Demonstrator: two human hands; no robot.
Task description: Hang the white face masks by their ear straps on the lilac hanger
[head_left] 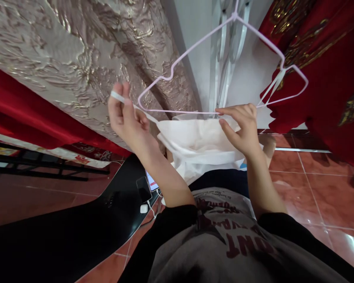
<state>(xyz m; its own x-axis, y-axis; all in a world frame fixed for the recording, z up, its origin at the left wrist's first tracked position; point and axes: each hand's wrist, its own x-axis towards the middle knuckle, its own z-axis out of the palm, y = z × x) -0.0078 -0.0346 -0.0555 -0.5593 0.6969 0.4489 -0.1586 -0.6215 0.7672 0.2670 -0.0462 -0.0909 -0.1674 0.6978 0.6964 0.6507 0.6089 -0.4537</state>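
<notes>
Left of centre, the left hand (128,114) held the left strap (117,96) drawn over its bent fingers; that side was not yet on the hanger (205,38). The garment (200,137) lay mid-frame, below the lower bar. At right of centre, the right hand (243,127) met that bar, thumb and forefinger apart; whether it gripped, I could not tell. Beyond, the right strap (271,89) already looped the hanger's notch.

The curtain (85,51) was crinkled and glossy, the straps flat, the hanger slim and lilac, the garment thin, white, folded.
</notes>
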